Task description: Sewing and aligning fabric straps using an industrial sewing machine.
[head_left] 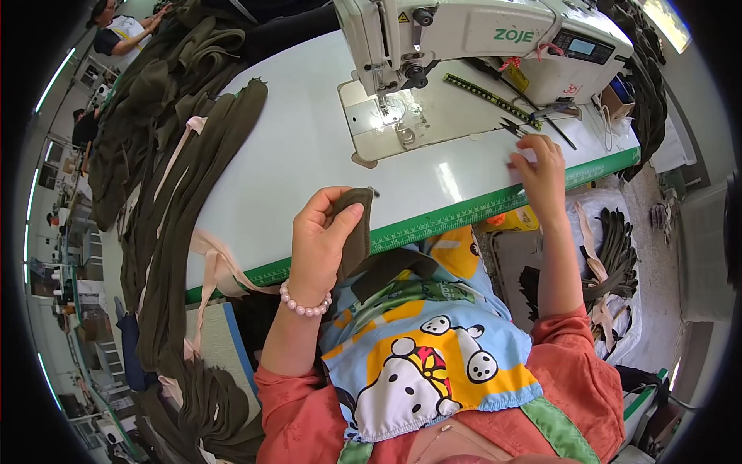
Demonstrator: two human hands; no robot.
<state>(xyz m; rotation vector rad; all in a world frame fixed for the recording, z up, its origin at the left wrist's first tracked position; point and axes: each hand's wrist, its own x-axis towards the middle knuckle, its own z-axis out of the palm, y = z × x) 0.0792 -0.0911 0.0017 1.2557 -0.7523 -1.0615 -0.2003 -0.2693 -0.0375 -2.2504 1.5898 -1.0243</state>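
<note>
Left hand [325,236] pinches fabric [355,241]; brown box [616,103] has unclear contents.

held cloth [357,232]: matt | worktop [278,155]: smooth, glossy | sewing machine [471,27], far edge: glossy | metal plate [368,118]: shiny | cloth strips [226,139], left edge: matt

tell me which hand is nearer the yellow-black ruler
Right. The right hand is just below the right end of the yellow-black ruler; the left hand is farther off, to its lower left, holding dark fabric.
</note>
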